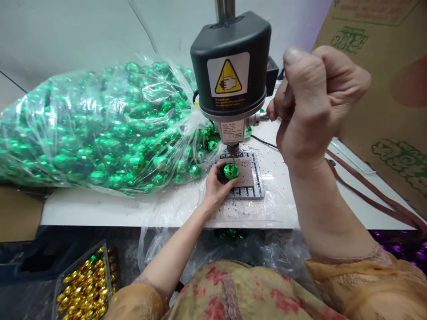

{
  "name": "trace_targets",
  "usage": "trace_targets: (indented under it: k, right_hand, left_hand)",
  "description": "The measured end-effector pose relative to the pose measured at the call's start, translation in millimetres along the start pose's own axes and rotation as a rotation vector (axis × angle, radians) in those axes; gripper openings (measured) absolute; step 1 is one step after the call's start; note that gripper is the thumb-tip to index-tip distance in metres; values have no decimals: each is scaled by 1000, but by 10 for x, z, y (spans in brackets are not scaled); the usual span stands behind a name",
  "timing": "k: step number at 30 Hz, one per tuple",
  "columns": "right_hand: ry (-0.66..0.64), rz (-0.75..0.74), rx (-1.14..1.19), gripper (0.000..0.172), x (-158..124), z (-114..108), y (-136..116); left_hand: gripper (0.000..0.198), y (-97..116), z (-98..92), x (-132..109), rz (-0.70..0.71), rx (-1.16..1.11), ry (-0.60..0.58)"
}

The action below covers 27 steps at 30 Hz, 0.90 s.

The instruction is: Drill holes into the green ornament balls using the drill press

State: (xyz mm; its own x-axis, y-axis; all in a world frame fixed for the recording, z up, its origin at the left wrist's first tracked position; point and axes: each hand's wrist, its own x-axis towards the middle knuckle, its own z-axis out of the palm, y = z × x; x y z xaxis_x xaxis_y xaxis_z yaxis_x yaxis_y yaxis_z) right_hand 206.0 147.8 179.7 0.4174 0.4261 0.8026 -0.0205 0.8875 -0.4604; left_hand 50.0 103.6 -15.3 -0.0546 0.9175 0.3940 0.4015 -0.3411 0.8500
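1. Clear plastic bag (110,120): bulky, on the left of the table, packed with shiny green balls; it looks soft and slack, so a gathered fold would be the place to grip.
2. Drill press (231,38): at the far middle, rigid and probably heavy.
3. Base plate (259,190): flat below the press, dotted with dark specks, with a brownish pad (247,174) on it.
4. Right hand (310,100): on the right, fingers curled tightly round the outer end of the metal lever (263,116); the fist hides most of that grip.
5. Left hand (215,186): at the near left of the pad, thumb and fingers parted only by the ball's width, closed on its sides.
6. Green ball (231,171): on the pad, under the drill bit (234,158). Likely light, hollow and stiff-shelled, its glossy skin slippery and easily scratched or cracked; best held low round the sides, fingertips clear of the top.
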Motion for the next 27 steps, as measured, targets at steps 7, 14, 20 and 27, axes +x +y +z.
trace_targets:
  k: [7, 14, 20, 27]
  right_hand:
    - [-26, 0, 23, 46, -14, -29, -1]
    - [-56, 12, 7, 47, -26, -57, -29]
    - [-30, 37, -22, 51, -39, -70, 3]
    - [-29, 36, -45, 50, -57, -91, 48]
  left_hand:
    - [49, 72, -455, -1032, 657, 247, -353]
    - [45, -258, -616, -1705, 509, 740, -836]
    - [24, -48, -626, -1304, 819, 502, -392]
    - [20, 111, -589, -274, 606, 455, -30]
